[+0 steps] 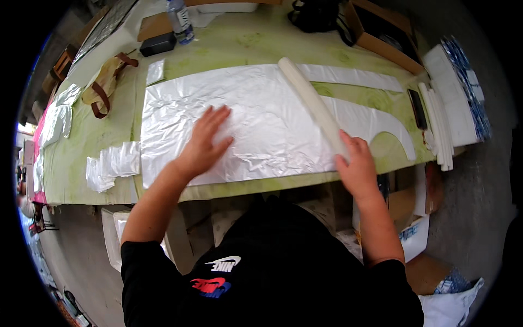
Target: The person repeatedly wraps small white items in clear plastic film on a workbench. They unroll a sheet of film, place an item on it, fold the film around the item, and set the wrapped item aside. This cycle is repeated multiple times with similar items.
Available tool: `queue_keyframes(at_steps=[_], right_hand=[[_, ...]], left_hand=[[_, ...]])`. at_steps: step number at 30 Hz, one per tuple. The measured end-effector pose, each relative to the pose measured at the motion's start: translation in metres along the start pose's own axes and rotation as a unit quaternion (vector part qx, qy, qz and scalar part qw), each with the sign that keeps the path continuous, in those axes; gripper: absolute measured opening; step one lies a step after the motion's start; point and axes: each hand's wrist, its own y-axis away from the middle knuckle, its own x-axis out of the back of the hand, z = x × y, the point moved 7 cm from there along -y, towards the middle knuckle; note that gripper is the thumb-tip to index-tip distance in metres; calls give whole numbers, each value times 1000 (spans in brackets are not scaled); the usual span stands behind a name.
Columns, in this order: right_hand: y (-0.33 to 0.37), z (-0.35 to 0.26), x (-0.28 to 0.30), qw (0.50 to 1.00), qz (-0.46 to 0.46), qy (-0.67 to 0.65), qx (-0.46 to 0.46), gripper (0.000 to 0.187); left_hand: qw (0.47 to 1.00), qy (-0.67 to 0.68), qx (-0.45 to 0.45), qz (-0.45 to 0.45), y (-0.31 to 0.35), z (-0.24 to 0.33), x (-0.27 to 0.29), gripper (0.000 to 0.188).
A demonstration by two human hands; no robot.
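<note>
A thin white plastic sheet (250, 122), shaped like an apron with two long strips at its right end, lies spread on the table. Over its left half is my left hand (206, 143), fingers stretched out and palm down; whether it presses on the plastic I cannot tell. My right hand (357, 168) grips the near end of a long pale stick (310, 103), which lies slantwise across the sheet. Small wrinkles run through the plastic around both hands.
Folded white packets (121, 159) lie left of the sheet, with another small packet (155, 72) behind them. Farther back stand a bottle (181, 22) and a dark box (158, 44). A phone (417, 109), white rolls (440, 128) and a cardboard box (384, 35) are at the right.
</note>
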Motion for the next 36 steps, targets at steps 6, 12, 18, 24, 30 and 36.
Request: queue_keyframes(at_steps=[6,12,18,24,30,36], right_hand=[[43,-45,-29,977,-34,-209,-3,63],[55,-21,-19,968,38,-245,29,54],[61,25,-20,974,-6,-223,-36,48],[64,23,-30,944,-20,-327,-40,34],[106,65,-21,910,100,-398,-53,27],[88,51,13,914,135,-380,35,29]], left_hand=[[986,113,-124,10,-46,138,-75,63],[997,-59,-54,-2,-62,135,-128,60],[980,32,-196,25,-87,202,-99,49],[980,-17,-34,-196,-134,211,-174,35],[976,-7,58,-209,-149,188,-190,25],[891,332,245,-187,-146,163,-181,16]])
